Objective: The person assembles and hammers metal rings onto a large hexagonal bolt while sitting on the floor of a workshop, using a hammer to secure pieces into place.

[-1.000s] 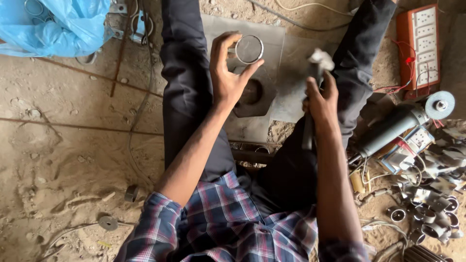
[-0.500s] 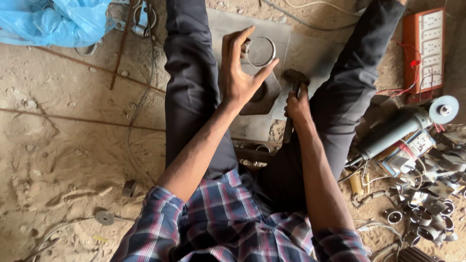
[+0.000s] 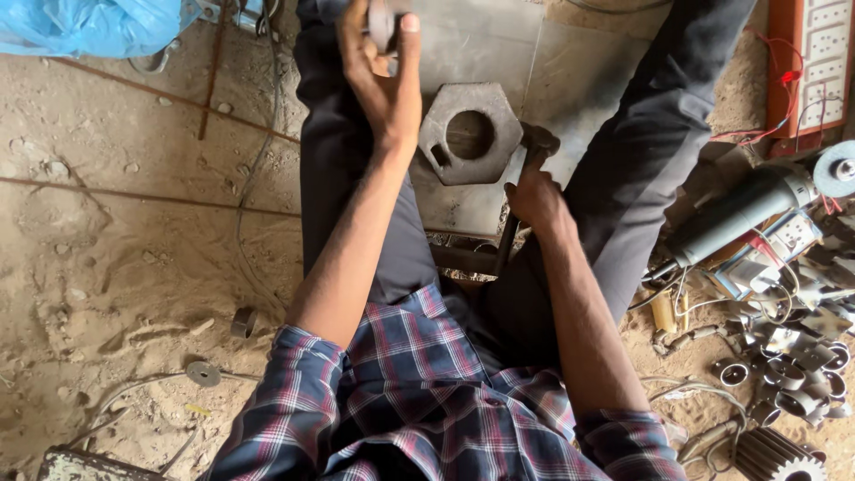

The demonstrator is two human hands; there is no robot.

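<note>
While the right hand (image 3: 534,198) grips a hammer (image 3: 525,178) low beside the hexagonal metal block (image 3: 470,134) on the steel plate (image 3: 552,71), the left hand (image 3: 383,62) pinches a small metal ring (image 3: 381,22) higher, near the top edge.

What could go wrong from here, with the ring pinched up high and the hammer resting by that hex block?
The left hand holds the metal ring only by the fingertips; it might slip and fall onto the hexagonal block or the legs. The right hand grips the hammer close to the head, so a strike may be poorly controlled and glance toward fingers.
</note>
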